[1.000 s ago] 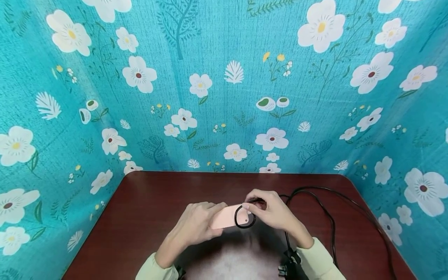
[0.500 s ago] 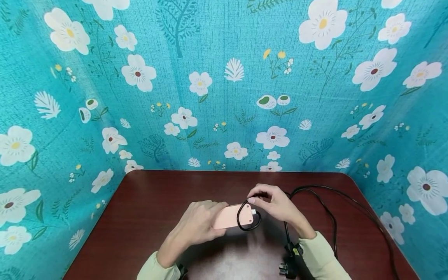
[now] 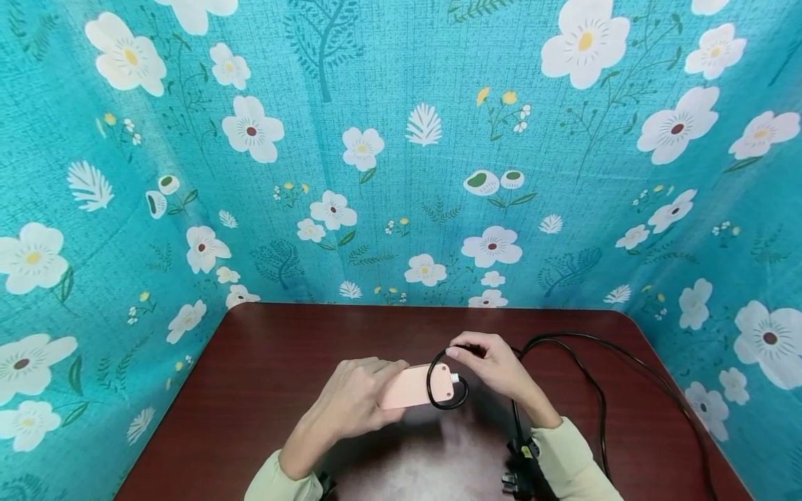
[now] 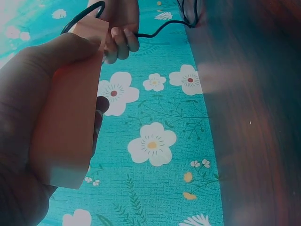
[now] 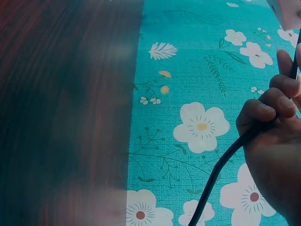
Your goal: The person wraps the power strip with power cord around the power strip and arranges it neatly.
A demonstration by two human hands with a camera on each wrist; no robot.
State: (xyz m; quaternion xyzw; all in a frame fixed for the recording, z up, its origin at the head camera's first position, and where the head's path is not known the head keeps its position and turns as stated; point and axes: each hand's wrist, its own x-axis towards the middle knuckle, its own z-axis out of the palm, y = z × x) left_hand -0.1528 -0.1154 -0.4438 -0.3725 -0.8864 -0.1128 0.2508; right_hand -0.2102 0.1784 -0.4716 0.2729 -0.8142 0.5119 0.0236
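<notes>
My left hand [image 3: 354, 400] grips a pink power strip [image 3: 413, 387], thumb along its face, holding it slightly tilted above the table. At its right end sits a white collar [image 3: 455, 378], from which a black cord [image 3: 429, 383] loops across the strip's face. My right hand [image 3: 495, 369] pinches this cord just above and right of the strip. In the right wrist view the fingers curl round the cord [image 5: 214, 176], and a corner of the strip [image 5: 288, 14] shows top right. The left wrist view shows the strip's plain long side [image 4: 70, 122]; the left fingers behind it are mostly hidden.
The dark red-brown table [image 3: 269, 376] runs back to a blue floral curtain [image 3: 388, 174], which also closes both sides. Long black cord loops [image 3: 601, 403] lie on the right of the table. A black plug-like piece [image 3: 520, 480] is by the right sleeve.
My right hand has moved a little right, away from the strip's end, uncovering the white collar. The cord loop has shifted right with it. My left hand keeps its hold on the power strip.
</notes>
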